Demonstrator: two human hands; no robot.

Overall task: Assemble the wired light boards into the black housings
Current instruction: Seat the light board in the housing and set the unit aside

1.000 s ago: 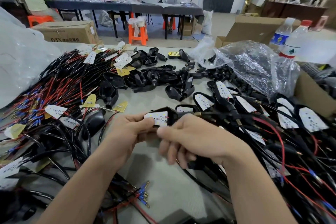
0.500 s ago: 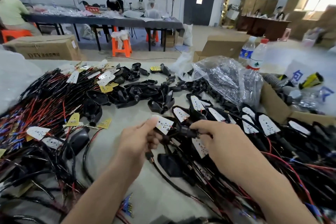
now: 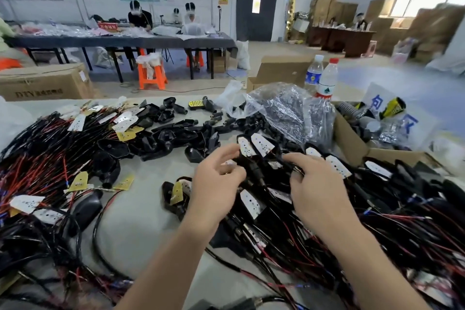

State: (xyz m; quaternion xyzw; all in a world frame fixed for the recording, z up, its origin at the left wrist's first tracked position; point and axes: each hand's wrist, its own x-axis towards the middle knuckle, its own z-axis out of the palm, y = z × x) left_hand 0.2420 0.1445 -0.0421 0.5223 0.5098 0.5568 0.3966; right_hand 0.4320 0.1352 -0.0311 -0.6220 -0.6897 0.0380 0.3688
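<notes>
Toward the bench's right edge, we find the left hand (image 3: 214,184) and right hand (image 3: 319,189) above a heap of black plastic housings fitted with white perforated light boards (image 3: 261,145). Fingers are loosely curled; whether they pinch anything we cannot tell. Red-and-black wired boards (image 3: 45,158) crowd the left edge.

Light boards (image 3: 261,144): white, black-dotted. Housings (image 3: 176,137): black. Wires (image 3: 37,158): red and black. Stool (image 3: 151,77): orange. Bottle cap (image 3: 334,60): red.
</notes>
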